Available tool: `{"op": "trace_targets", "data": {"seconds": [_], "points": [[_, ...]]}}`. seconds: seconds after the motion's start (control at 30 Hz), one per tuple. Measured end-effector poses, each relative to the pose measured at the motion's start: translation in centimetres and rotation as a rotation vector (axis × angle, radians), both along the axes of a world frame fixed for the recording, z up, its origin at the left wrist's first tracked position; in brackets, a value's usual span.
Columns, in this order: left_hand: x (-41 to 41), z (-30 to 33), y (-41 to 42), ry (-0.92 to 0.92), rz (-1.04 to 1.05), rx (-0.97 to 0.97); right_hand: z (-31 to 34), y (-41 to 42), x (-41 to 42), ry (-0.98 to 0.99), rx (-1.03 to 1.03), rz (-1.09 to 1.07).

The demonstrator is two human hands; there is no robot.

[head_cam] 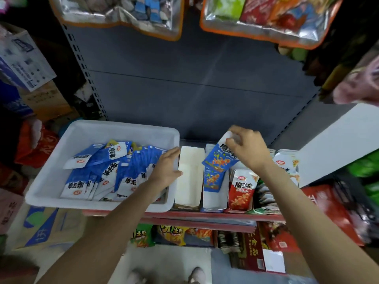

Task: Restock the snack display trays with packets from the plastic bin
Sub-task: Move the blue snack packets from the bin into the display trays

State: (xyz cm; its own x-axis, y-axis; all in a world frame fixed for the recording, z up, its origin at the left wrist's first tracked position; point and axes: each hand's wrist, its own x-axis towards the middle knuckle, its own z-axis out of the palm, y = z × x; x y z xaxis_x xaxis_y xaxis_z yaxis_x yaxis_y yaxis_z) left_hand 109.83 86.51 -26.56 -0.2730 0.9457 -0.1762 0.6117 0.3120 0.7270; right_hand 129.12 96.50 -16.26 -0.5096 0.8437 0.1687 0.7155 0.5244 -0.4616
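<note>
A white plastic bin (86, 132) on the shelf's left side holds several blue and white snack packets (106, 171). My left hand (167, 168) lies over the bin's right wall with fingers straight, touching the empty white display tray (189, 175) beside it. My right hand (249, 147) pinches the white top of a blue packet (220, 158), held tilted over the second tray (214, 199), where another blue packet (213, 179) lies. A red packet (241, 189) fills the third tray.
Further trays with packets (287, 167) stand to the right. A white board (338, 140) leans at the right. The red shelf edge (205, 219) runs in front, with snack bags (172, 234) below. Cardboard boxes (47, 228) stack at the left. Orange-rimmed bags (266, 17) hang overhead.
</note>
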Motion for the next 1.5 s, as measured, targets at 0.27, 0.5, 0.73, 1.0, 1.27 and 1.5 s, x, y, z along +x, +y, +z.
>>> {"op": "trace_targets", "data": {"seconds": [0.27,0.5,0.73,1.0,1.27,1.5], "points": [[-0.2,-0.3,-0.1,-0.004,0.002,0.009,-0.3,-0.4,-0.3,-0.142,0.164,-0.027],[0.1,-0.4,0.0,0.007,0.043,0.005,-1.0,-1.0,-0.3,-0.349,0.073,0.108],[-0.2,-0.8,0.2,-0.093,0.149,-0.123,-5.1,-0.6,-0.9,-0.502,-0.033,0.212],[-0.3,-1.1,-0.2,-0.151,0.169,-0.1,-7.9,-0.2,-1.8,-0.451,0.082,0.149],[-0.7,-0.6,-0.6,-0.177,0.158,-0.091,-7.9,-2.1,-3.2,-0.151,0.264,0.164],[-6.7,-0.9,-5.5,-0.04,0.268,0.033,-6.9,-6.1,-11.0,-0.057,-0.203,0.369]]}}
